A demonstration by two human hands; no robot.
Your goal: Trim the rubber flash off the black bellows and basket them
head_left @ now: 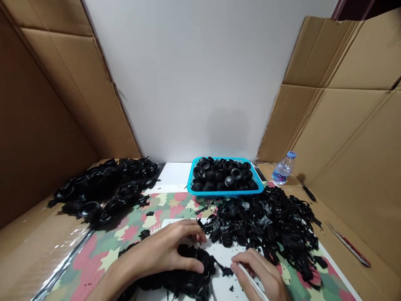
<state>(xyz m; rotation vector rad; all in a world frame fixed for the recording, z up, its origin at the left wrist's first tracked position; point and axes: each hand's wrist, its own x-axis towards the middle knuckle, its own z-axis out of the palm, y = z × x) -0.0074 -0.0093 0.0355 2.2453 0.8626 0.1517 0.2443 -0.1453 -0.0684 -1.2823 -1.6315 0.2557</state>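
My left hand (171, 248) lies near the front edge of the table, its fingers curled down and pressing on a black moulded rubber sheet of ring-shaped parts (184, 274), thumb against its upper side. My right hand (261, 276) sits just beside it to the right, closed around a slim white tool (250, 282) whose tip points toward that sheet; I cannot tell what kind of tool it is. Both rest over a white board (225, 257) laid on a camouflage-patterned mat (131, 228).

A loose heap of black rubber offcuts (269, 221) spreads over the right half of the mat, touching the board. Behind it, at the middle of the back edge, stands a turquoise plastic basket (225, 190) full of black round rubber caps (222, 173). A stack of uncut black rubber sheets (103, 190) lies at the back left. A small clear water bottle (283, 168) stands at the back right, and a red-handled metal tool (349, 246) lies along the right edge.
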